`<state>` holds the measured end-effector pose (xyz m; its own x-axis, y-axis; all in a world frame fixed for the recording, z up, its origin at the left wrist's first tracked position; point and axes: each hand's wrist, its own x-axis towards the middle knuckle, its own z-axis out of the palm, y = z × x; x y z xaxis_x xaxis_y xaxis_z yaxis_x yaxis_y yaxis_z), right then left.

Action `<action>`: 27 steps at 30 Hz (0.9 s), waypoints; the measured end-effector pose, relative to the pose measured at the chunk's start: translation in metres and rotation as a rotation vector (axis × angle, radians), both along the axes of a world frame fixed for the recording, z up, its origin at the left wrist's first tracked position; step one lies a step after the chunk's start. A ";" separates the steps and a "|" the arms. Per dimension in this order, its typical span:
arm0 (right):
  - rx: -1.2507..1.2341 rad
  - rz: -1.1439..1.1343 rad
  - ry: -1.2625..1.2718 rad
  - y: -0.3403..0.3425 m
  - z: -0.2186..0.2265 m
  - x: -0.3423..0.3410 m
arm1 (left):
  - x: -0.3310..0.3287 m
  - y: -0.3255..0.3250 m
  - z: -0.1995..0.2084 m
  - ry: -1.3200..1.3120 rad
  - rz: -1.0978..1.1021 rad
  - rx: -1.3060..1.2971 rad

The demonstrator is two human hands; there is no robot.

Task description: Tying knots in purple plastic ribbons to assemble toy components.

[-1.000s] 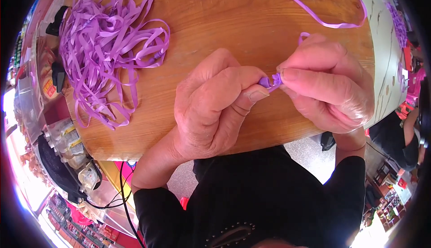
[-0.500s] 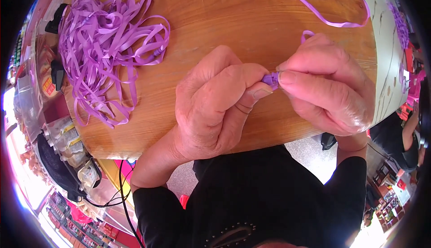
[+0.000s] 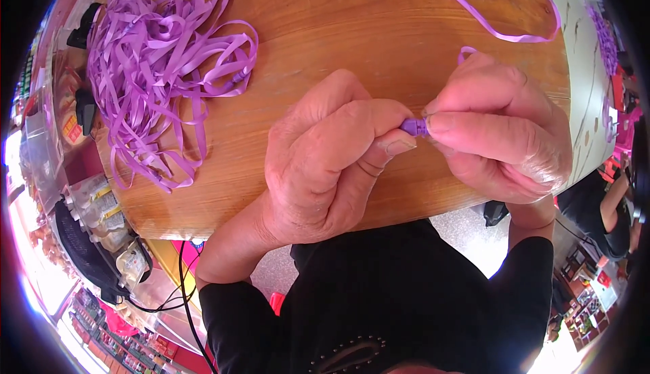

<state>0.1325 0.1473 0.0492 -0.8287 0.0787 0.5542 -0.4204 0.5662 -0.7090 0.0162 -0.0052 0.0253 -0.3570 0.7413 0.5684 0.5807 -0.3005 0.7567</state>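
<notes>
Between my two hands, above the wooden table (image 3: 338, 28), is a small purple plastic buckle (image 3: 414, 127). My left hand (image 3: 325, 157) pinches its left end between thumb and forefinger. The fingertips of my right hand (image 3: 504, 130) close on its right end. Most of the buckle is covered by the fingers. Beyond my right hand a small loop of purple ribbon (image 3: 466, 53) shows, and a larger purple lanyard loop (image 3: 477, 16) lies at the far right. I cannot tell whether they join the buckle.
A tangled heap of purple lanyards (image 3: 166, 62) covers the far left of the table. Past the left edge are a black mesh item (image 3: 84, 248) and black cables (image 3: 183, 299). A white marbled surface (image 3: 586, 82) adjoins on the right. Another person's arm (image 3: 615, 198) shows at far right.
Both hands have shifted very slightly to the right and nearer with the buckle. The buckle is turned a little and lies more level. Both pinches persist.
</notes>
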 end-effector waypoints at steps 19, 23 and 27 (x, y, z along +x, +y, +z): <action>0.000 0.084 -0.134 0.008 0.005 0.000 | 0.000 -0.003 -0.002 0.077 -0.022 -0.013; 0.014 0.090 -0.121 0.009 0.003 0.000 | 0.006 -0.006 0.003 0.172 0.115 -0.137; 0.053 0.077 -0.139 0.008 0.002 0.000 | 0.010 -0.008 0.005 0.270 0.160 -0.194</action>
<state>0.1326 0.1549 0.0516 -0.9001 -0.0140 0.4355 -0.3638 0.5744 -0.7333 0.0266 -0.0127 0.0299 -0.3330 0.7917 0.5121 0.7953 -0.0559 0.6036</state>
